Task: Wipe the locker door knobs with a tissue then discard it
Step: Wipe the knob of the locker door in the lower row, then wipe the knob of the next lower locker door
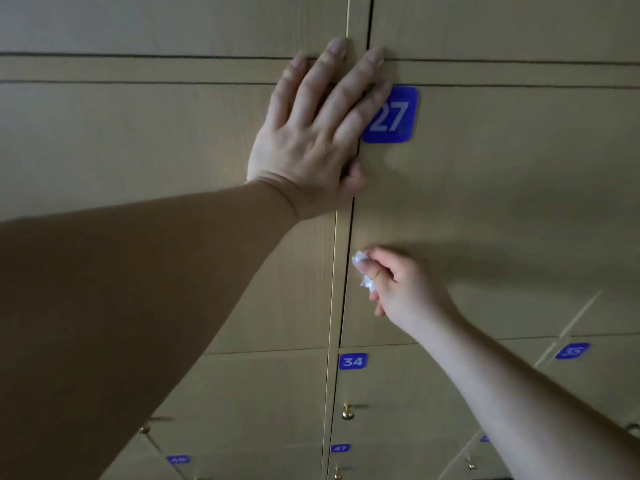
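Note:
My left hand (311, 133) lies flat with straight fingers against the wooden locker fronts, across the seam beside the blue plate numbered 27 (393, 116). Lower down, my right hand (398, 282) pinches a crumpled white tissue (363, 271) at the left edge of locker door 27 (485, 209). The knob of that door is hidden under the tissue and fingers. A brass knob (347, 412) shows on the door below, marked 34 (352, 361).
Beige wooden lockers fill the view in rows. More blue number plates (571, 351) and small brass knobs (144, 427) sit on the lower doors. My left forearm crosses the left half of the view.

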Tool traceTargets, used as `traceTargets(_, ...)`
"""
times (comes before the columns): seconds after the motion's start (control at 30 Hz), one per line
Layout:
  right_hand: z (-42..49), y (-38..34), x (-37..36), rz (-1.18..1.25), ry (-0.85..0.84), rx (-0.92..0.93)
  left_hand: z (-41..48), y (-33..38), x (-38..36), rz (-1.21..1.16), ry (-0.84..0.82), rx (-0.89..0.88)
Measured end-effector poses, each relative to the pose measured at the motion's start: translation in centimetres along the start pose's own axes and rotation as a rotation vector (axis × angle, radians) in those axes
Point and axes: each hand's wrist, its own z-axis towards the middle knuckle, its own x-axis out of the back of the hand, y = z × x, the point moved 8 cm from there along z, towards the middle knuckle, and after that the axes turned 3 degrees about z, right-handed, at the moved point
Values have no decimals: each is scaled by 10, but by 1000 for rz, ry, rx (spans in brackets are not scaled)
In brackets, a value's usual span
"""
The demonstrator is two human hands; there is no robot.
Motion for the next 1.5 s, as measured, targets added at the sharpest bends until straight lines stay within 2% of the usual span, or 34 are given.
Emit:
traceTargets(0.13,4,-40,-1,-615,-46,95,-1,-4,4,-111,-124,-29)
traceTargets(0.2,3,-56,-3,-812,-44,108,-5,-8,10,-194,-164,-89)
traceTargets(0.23,1,-64,-6,-835,-32,114,-11,-13,14,-241,-180,-129)
traceTargets(0.37,-12,-99,-43,-691,-48,141,-53,-66,23,-316,-209,-208)
traceTargets(0.47,-17,-131,-91,-572,-122,182,-91,-131,23,-331,-232,-181)
traceTargets(0.63,-17,-188,-164,-400,-154,246,-142,-236,28,-276,-322,-129)
traceTargets(0.8,-17,-223,-229,-239,-208,204,-184,-314,35,-220,-310,-123)
traceTargets(0.97,-13,-239,-281,-184,-241,195,-205,-327,28,-211,-252,-189)
traceTargets(1.17,-6,-244,-316,-110,-196,222,-227,-329,16,-128,-45,-277)
traceTargets(1.27,-2,-242,-328,-101,-197,258,-229,-327,11,-56,29,-261)
traceTargets(1.5,-6,-233,-354,-176,-318,362,-234,-322,10,-35,62,-240)
